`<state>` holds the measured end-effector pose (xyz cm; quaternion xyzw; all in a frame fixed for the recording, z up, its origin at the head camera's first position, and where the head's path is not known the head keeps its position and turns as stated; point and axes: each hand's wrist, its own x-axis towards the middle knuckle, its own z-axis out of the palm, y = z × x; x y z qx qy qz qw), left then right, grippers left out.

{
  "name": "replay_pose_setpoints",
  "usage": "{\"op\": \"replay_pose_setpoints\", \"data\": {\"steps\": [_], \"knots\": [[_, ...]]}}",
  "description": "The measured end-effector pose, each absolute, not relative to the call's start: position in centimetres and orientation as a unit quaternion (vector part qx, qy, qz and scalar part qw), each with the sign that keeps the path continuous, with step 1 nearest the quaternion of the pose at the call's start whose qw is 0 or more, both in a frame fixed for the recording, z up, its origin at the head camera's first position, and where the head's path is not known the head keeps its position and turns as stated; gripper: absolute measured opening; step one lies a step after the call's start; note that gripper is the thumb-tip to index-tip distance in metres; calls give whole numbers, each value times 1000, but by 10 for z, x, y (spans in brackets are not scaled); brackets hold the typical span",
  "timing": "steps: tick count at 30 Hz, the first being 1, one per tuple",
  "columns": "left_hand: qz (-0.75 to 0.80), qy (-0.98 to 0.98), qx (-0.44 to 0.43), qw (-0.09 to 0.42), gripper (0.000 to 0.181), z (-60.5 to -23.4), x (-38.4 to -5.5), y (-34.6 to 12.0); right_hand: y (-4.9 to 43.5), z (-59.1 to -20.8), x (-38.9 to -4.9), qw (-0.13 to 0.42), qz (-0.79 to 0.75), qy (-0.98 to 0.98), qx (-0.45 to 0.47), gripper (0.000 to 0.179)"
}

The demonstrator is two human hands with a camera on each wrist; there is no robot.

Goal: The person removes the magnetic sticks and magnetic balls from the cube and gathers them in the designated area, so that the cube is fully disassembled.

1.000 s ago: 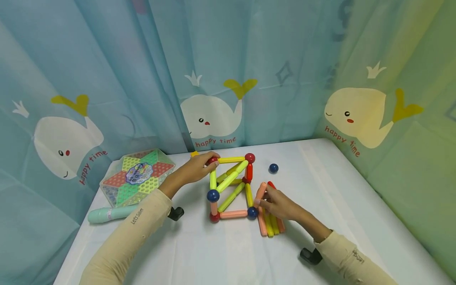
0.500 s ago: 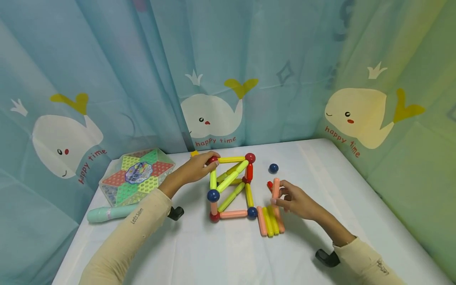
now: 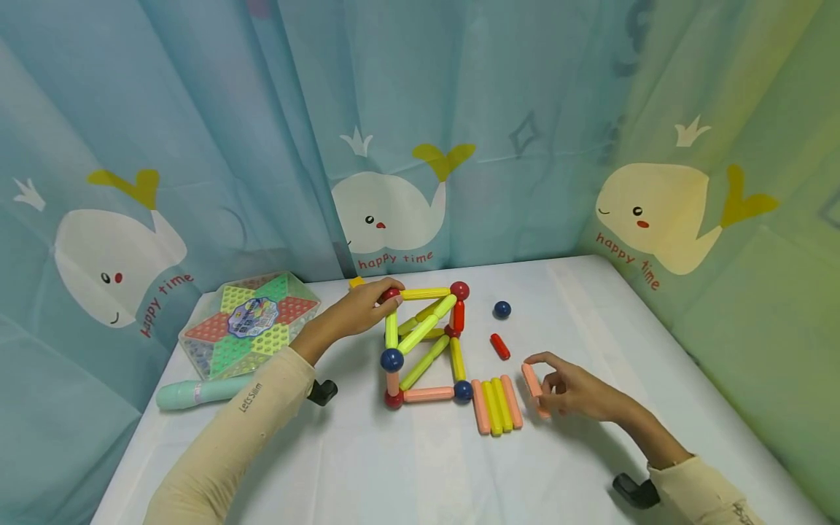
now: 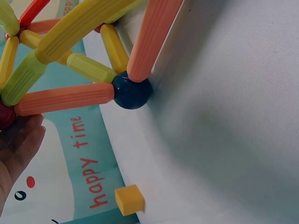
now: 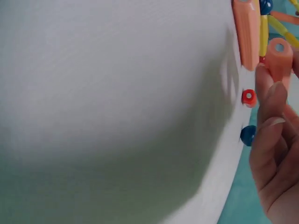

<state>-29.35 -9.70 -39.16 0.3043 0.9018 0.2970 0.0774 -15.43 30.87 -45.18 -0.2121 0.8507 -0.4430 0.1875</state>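
Four salmon-pink and yellow plastic sticks lie abreast on the white counter; just beside, the right hand pinches a salmon-pink plastic rod; farther, the left hand grips the glossy red ball of a multicoloured stick-and-ball frame

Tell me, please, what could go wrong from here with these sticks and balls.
The frame may wobble if the left hand slips from its red corner ball.
The loose blue ball could roll if bumped.
The pink stick in the right hand might knock the row of sticks beside it.
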Motion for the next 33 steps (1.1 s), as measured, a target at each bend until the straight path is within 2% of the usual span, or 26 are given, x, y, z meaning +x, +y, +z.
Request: {"op": "replay_pose_setpoints", "data": {"steps": [10, 21, 33], "knots": [[298, 900, 310, 75, 35, -392, -294, -98, 299, -459, -158, 205, -378, 883, -190, 62], [296, 902, 303, 82, 36, -393, -294, -98, 294, -458, -163, 228, -374, 879, -189, 63], [298, 900, 308, 78, 35, -393, -295, -97, 295, -460, -168, 229, -382, 874, -195, 63]]}}
